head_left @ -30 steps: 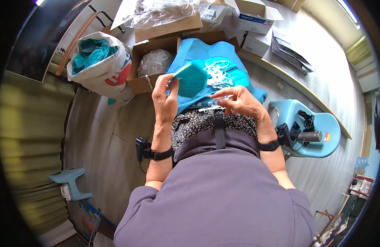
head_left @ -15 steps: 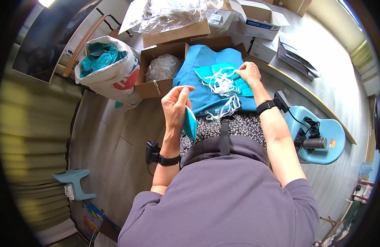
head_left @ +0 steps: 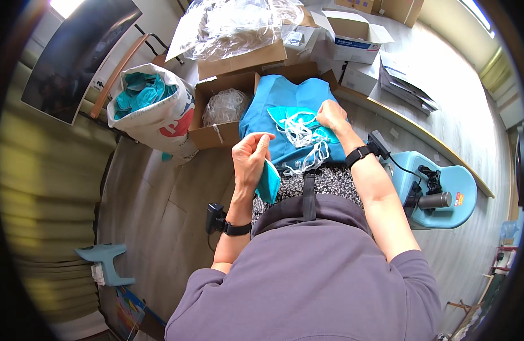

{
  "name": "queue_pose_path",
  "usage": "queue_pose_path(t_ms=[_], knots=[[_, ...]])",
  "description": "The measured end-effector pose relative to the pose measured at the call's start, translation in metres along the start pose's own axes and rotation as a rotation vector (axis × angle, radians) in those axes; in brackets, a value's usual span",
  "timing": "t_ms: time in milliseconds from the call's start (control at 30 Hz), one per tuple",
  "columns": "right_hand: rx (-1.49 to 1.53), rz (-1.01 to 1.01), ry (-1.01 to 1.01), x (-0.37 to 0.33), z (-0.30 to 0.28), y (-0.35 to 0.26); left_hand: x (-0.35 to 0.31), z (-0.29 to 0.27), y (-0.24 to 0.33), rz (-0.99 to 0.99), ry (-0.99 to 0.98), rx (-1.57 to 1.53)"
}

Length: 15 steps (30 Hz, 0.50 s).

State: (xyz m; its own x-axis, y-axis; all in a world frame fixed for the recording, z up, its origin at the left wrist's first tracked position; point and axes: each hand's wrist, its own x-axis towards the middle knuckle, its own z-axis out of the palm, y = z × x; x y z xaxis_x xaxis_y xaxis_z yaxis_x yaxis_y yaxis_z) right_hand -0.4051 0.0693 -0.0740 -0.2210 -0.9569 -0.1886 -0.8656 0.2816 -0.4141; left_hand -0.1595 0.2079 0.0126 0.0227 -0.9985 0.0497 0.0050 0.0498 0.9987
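A folded teal face mask point(head_left: 268, 183) with a pale edge hangs from my left hand point(head_left: 251, 161), which is closed on it, thumb and forefinger together. My right hand point(head_left: 332, 116) is closed at the right side of a small pile of teal face masks point(head_left: 282, 116); what its fingertips pinch is hidden. White ear loops point(head_left: 299, 132) lie tangled over the pile, and more loops point(head_left: 313, 157) trail toward me. Under the masks a blue cloth point(head_left: 263, 102) is spread over my lap. Both wrists wear black straps with small devices.
A white sack point(head_left: 170, 121) full of teal masks stands at the left. Beside it, a cardboard box point(head_left: 207, 134) holds clear, stringy material. Behind is a carton point(head_left: 245, 60) heaped with clear plastic. A light-blue stool point(head_left: 460, 196) bearing a grey cylinder and black cable stands at my right.
My right hand has moved slightly left and down in the picture, its fingers more curled. My left hand, still on the mask, has shifted a little right. The whole view has tilted slightly.
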Motion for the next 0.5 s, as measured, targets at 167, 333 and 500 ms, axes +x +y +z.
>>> queue_pose_path(t_ms=[167, 333, 500], knots=[[-0.043, -0.331, 0.01, -0.005, 0.017, -0.001, 0.001, 0.001, -0.004, -0.009, -0.012, 0.017], [0.227, -0.263, -0.069, 0.012, 0.023, -0.001, 0.001, 0.0, -0.001, -0.009, -0.015, 0.002], [0.599, -0.396, 0.099, -0.021, -0.005, -0.014, 0.003, -0.011, -0.006, 0.053, 0.057, -0.005]])
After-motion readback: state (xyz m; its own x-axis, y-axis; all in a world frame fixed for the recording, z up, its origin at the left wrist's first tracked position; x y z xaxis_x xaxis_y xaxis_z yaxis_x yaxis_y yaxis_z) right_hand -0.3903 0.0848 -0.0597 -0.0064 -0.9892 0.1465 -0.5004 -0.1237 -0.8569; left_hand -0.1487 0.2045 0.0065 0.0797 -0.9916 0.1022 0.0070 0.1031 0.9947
